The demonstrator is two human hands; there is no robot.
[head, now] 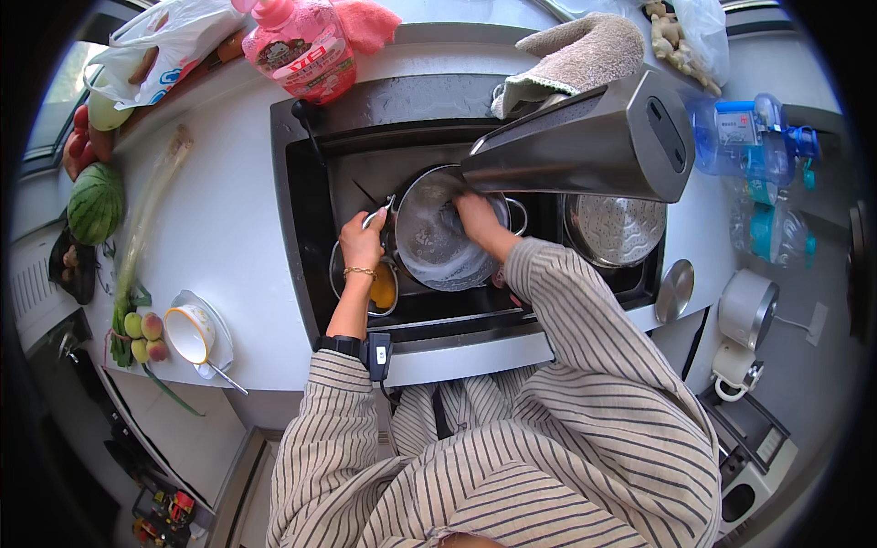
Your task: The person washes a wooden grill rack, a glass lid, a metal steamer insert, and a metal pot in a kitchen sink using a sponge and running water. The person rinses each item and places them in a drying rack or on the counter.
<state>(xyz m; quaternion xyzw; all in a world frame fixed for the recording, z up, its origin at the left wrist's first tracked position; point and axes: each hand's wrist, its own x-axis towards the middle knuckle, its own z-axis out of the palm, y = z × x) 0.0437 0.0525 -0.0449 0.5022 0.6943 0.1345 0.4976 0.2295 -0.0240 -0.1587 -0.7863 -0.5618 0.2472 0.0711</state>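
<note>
A stainless steel pot [445, 264] with soapy water or foam in it stands in the dark sink [356, 175]. My left hand [362, 241] grips its left loop handle. Inside the pot's right part is my right hand [477, 218]; its fingertips are hidden, and I cannot tell whether it holds something. Above that hand reaches the broad grey faucet [575, 147]. Below my left wrist, partly covered, sits a metal bowl [334, 274] with something yellow [384, 286] in it. A perforated steamer insert [613, 229] lies at the sink's right end.
Behind the sink are a pink soap bottle [301, 58], a pink cloth [368, 24] and a beige towel [582, 58]. A cup [190, 333], peaches [145, 335], a leek [147, 219] and a watermelon [96, 203] occupy the left counter. A round lid [675, 291] and plastic bottles [754, 137] are right.
</note>
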